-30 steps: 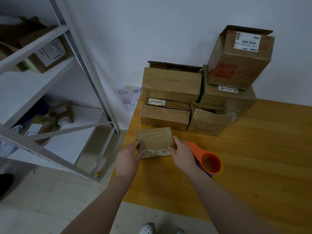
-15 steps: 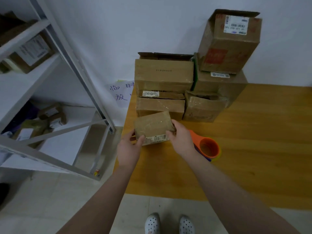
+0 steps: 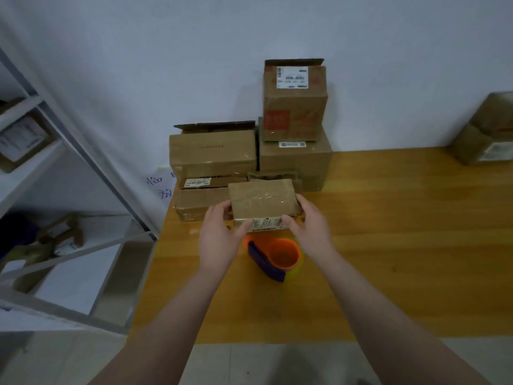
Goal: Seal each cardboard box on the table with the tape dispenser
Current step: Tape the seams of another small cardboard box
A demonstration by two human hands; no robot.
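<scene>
Hands clamp a small cardboard box (image 3: 263, 201) by its ends, left hand (image 3: 219, 240) and right hand (image 3: 311, 232) steadying it above the desk (image 3: 388, 245), likely for taping. Orange tape dispenser (image 3: 274, 257) lies just below, within reach.

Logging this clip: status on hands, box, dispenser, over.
Left hand and right hand both grip the small box. Tape dispenser on the table, untouched. Stacked boxes behind, not blocking.

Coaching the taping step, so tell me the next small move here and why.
Probably set the box down on the bare table to the right of the dispenser. The left hand and right hand both grip its ends, so neither is free for the dispenser, which lies untouched on the table just in front of the box.
</scene>
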